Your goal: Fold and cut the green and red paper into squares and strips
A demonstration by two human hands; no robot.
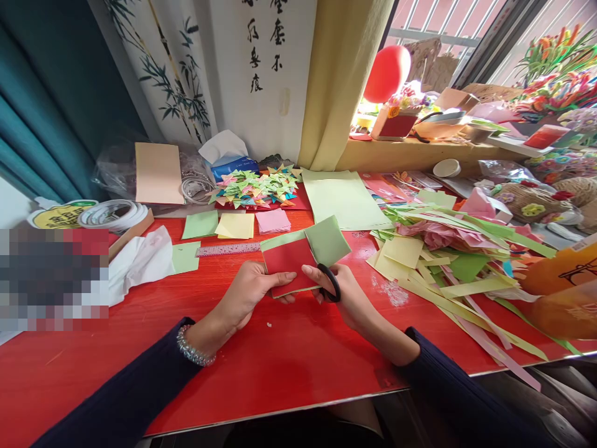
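Note:
My left hand is closed on a red square of card, its thumb lying on the front. Pale green paper shows around the card's edges and sticks out to its upper right. My right hand grips a pair of scissors by the black handle, at the right edge of the card; the blades are mostly hidden. Just beyond my hands lie a pink ruler, a green paper stack, a yellow stack and a pink stack.
Folded paper stars are heaped at the back beside a large green sheet. Paper strips and offcuts cover the right side, near an orange bottle. Tape rolls and a crumpled tissue sit left on the red table.

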